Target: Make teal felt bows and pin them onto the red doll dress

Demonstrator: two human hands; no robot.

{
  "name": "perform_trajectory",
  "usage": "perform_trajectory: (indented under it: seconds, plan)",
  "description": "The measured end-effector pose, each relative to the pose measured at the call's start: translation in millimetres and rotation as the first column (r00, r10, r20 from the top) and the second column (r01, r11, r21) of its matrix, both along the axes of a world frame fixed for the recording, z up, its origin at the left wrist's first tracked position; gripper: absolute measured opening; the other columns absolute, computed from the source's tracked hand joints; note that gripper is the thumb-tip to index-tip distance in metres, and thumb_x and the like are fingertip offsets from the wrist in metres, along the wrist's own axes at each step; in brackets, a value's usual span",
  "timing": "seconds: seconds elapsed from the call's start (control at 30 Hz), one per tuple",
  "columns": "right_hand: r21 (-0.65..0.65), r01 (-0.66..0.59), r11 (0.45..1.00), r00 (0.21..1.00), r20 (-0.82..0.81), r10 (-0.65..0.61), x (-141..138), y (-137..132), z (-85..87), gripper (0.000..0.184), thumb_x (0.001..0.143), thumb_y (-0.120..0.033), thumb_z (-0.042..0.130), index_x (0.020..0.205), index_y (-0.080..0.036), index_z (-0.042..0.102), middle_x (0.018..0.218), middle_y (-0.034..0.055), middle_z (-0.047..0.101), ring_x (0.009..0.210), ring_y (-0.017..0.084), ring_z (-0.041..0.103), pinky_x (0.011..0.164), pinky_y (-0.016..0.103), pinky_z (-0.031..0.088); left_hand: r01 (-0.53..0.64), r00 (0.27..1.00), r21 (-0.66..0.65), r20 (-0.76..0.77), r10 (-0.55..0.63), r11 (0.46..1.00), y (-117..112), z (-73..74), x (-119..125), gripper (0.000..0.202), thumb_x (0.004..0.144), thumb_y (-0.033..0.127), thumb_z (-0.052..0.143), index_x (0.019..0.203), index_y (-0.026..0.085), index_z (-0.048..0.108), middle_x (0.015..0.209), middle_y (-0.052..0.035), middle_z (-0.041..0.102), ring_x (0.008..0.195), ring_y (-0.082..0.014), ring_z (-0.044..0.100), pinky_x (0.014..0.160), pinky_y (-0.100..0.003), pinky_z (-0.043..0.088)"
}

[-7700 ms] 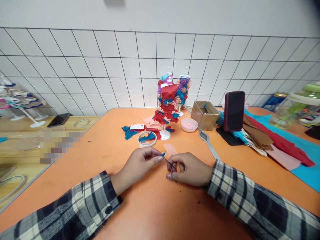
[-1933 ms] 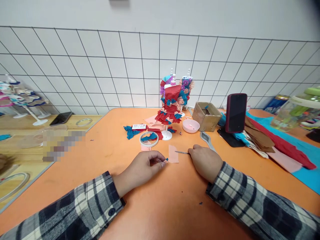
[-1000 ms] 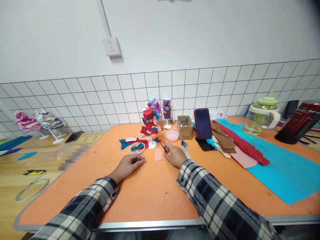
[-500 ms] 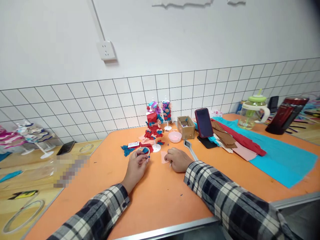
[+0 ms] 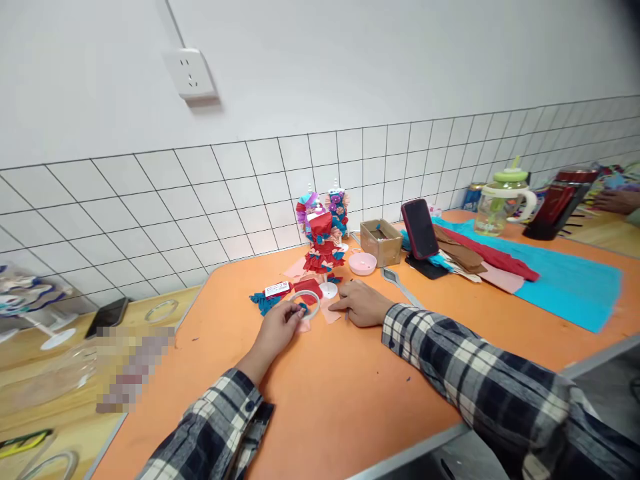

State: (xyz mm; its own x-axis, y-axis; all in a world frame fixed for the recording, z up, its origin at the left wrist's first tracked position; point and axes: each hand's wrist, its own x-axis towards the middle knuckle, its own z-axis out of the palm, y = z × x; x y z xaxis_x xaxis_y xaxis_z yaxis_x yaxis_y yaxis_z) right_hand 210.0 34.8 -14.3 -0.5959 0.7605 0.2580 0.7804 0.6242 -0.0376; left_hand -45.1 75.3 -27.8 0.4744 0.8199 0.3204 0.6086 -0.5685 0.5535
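Observation:
My left hand (image 5: pixel 281 325) rests on the orange table (image 5: pixel 350 393) with its fingers pinched on a small blue paper piece, right against a roll of clear tape (image 5: pixel 306 301). My right hand (image 5: pixel 361 303) lies knuckles up beside a pink paper scrap (image 5: pixel 330 313), fingers curled; a thin metal tool shows under them, likely small scissors. Just behind stands a doll form in a red paper dress (image 5: pixel 323 250) with blue bows, on a white base.
A pink dish (image 5: pixel 363 263), a cardboard box (image 5: pixel 381 241), a propped phone (image 5: pixel 420 229) and red, brown and blue paper sheets (image 5: pixel 560 280) lie to the right. A green-lidded jug (image 5: pixel 497 203) and dark flask (image 5: pixel 557 207) stand far right. Another person's hand (image 5: pixel 613 200) is there.
My head has lifted and turned, so the table looks farther. My left hand carried the blue piece forward to the tape roll. My right hand moved to the pink scrap.

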Motion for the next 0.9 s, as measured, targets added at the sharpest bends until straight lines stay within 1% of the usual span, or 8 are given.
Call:
perform_trajectory:
  seconds: [0.1,0.2,0.37,0.5,0.6,0.67,0.8,0.9]
  plan:
    - [0.012,-0.032,0.999,1.0,0.001,0.032,-16.7,7.7,1.6,0.041,0.081,-0.017,0.048,0.115,-0.031,0.067,0.085,0.0068,0.059,0.088,0.022,0.048,0.074,0.034,0.028,-0.062,0.998,0.002,-0.01,0.062,0.998,-0.2,0.4,-2.8,0.025,0.085,0.035,0.048,0.086,0.018,0.066,0.078,-0.0043,0.067,0.07,-0.0197,0.061,0.062,-0.029,0.047]
    - [0.017,-0.061,0.998,0.998,0.012,0.061,-23.2,8.9,1.0,0.039,0.081,-0.017,0.049,0.113,-0.03,0.068,0.085,0.0068,0.059,0.09,0.023,0.048,0.076,0.035,0.027,-0.061,0.998,-0.006,-0.036,0.061,0.998,-1.8,2.0,-4.2,0.021,0.081,0.036,0.054,0.081,0.019,0.066,0.08,-0.0039,0.068,0.072,-0.0199,0.061,0.064,-0.029,0.046]
    - [0.03,-0.052,0.998,0.998,0.034,0.051,-21.0,2.0,1.0,0.039,0.083,-0.019,0.049,0.115,-0.031,0.066,0.087,0.0072,0.06,0.09,0.023,0.048,0.077,0.036,0.026,-0.111,0.993,0.012,-0.039,0.111,0.994,-3.4,3.7,0.1,0.019,0.081,0.036,0.055,0.076,0.02,0.065,0.08,-0.0044,0.067,0.078,-0.0223,0.061,0.07,-0.031,0.046]
    - [0.033,-0.036,0.999,0.999,0.009,0.036,-17.2,-5.9,6.0,0.039,0.082,-0.017,0.05,0.118,-0.025,0.064,0.09,0.0088,0.062,0.091,0.023,0.048,0.076,0.036,0.026,-0.198,0.98,0.02,-0.01,0.199,0.98,-7.2,5.6,-1.7,0.021,0.084,0.037,0.051,0.083,0.02,0.063,0.09,-0.0066,0.068,0.085,-0.0242,0.061,0.075,-0.034,0.047]
    - [0.017,-0.031,0.999,0.999,-0.024,0.032,-13.7,-9.7,9.7,0.045,0.08,-0.016,0.051,0.124,-0.024,0.059,0.091,0.0085,0.062,0.09,0.023,0.049,0.075,0.037,0.026,-0.201,0.98,-0.008,0.003,0.201,0.98,-13.4,6.3,-6.0,0.023,0.086,0.039,0.049,0.086,0.021,0.064,0.094,-0.006,0.069,0.086,-0.0235,0.063,0.075,-0.034,0.049]
    - [-0.012,-0.036,0.999,0.999,-0.021,0.036,-13.7,-10.3,10.4,0.042,0.081,-0.017,0.05,0.121,-0.025,0.06,0.089,0.0083,0.062,0.089,0.023,0.049,0.074,0.036,0.027,-0.213,0.977,-0.023,0.025,0.213,0.977,-17.9,6.4,-8.7,0.026,0.087,0.042,0.048,0.088,0.02,0.063,0.101,-0.0071,0.069,0.093,-0.0244,0.063,0.077,-0.034,0.051]
    - [-0.039,-0.017,0.999,1.0,-0.019,0.016,-20.0,-9.9,8.4,0.037,0.082,-0.017,0.049,0.116,-0.024,0.063,0.09,0.0096,0.063,0.089,0.024,0.051,0.073,0.036,0.029,-0.268,0.961,-0.005,0.07,0.267,0.963,-26.0,8.6,-11.7,0.028,0.086,0.044,0.05,0.088,0.02,0.064,0.117,-0.0096,0.064,0.108,-0.0265,0.059,0.093,-0.04,0.047]
    - [-0.014,0.045,0.999,0.994,-0.102,-0.046,-21.1,-9.9,6.1,0.045,0.08,-0.016,0.05,0.125,-0.021,0.056,0.098,0.0103,0.063,0.092,0.025,0.051,0.076,0.036,0.031,-0.274,0.961,0.074,0.06,0.27,0.959,-30.9,12.9,-9.3,0.026,0.086,0.042,0.052,0.085,0.021,0.067,0.124,-0.0094,0.061,0.117,-0.028,0.053,0.101,-0.045,0.041]
